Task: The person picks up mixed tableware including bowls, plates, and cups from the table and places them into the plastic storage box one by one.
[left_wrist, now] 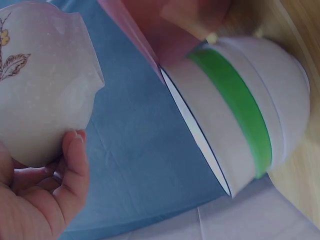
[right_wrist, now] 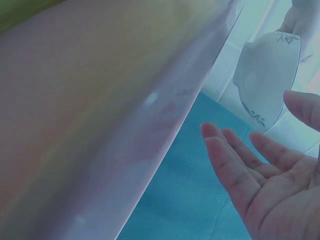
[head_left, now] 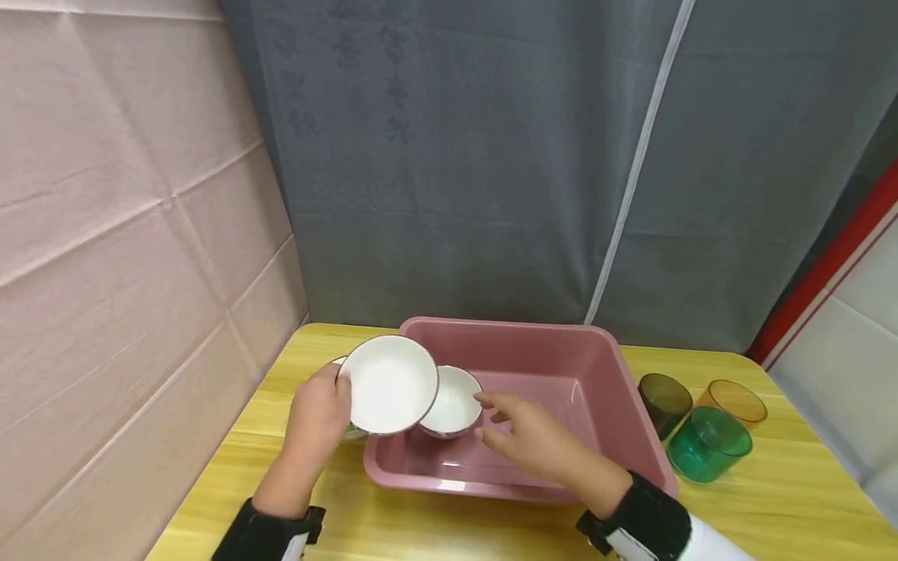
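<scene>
My left hand [head_left: 317, 413] grips the rim of a white bowl [head_left: 390, 386], tilted over the left edge of a pink basin [head_left: 512, 343]. A leaf pattern shows on its outside in the left wrist view. Partly hidden behind it on the table are stacked-looking bowls with a green band [left_wrist: 235, 105]. Inside the basin, at its left, sits another white bowl [head_left: 454, 399]. My right hand [head_left: 529, 436] hovers over the basin, close to that bowl's right side. Its fingers are spread loosely and hold nothing, as the right wrist view [right_wrist: 270, 185] confirms.
Right of the basin stand a brown cup [head_left: 664, 401], an orange cup [head_left: 738, 399] and a green cup [head_left: 708, 446] on the wooden table [head_left: 393, 522]. A grey curtain [head_left: 456, 156] hangs behind, and a pale cloth wall [head_left: 126, 273] borders the left.
</scene>
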### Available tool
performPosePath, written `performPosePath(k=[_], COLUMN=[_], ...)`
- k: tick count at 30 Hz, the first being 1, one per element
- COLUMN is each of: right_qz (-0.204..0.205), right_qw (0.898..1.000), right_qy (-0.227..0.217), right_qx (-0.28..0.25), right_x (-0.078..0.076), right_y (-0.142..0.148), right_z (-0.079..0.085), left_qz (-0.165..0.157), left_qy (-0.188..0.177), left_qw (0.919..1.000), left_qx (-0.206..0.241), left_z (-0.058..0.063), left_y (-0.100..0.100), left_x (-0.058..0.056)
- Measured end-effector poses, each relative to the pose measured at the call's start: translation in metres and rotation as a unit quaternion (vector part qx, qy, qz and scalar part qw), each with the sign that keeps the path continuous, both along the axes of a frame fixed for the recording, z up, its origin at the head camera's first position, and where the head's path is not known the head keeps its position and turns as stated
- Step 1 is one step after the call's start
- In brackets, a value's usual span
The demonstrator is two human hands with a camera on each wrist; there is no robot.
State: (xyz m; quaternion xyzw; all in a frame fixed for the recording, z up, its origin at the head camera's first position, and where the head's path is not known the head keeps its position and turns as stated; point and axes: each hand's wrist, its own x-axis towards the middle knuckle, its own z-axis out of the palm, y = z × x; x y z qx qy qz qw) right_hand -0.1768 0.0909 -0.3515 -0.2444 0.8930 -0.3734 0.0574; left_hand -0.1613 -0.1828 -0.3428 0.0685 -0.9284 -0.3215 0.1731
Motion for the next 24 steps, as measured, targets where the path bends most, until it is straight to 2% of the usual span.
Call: performPosePath(k=[8,17,24], right_qz=[0.0,-0.028,-0.031], right_qw=[0.997,0.995,0.988], right_qy=[-0.032,-0.038,-0.087], right_qx=[-0.077,-0.085,-0.128], right_x=[-0.008,-0.008,-0.011], right_y=[-0.001,0.001,0.003], right_z=[0.0,0.003,0.0], left_qz=[-0.02,-0.038,-0.046], left_qy=[-0.008,0.006,0.023], left_qw=[0.9998,0.9993,0.9987], left_qx=[-0.003,-0.004,-0.007], left_z=[-0.002,-0.007,-0.009], left_y=[0.018,0.035,0.045], left_x=[-0.001,0.0,0.001])
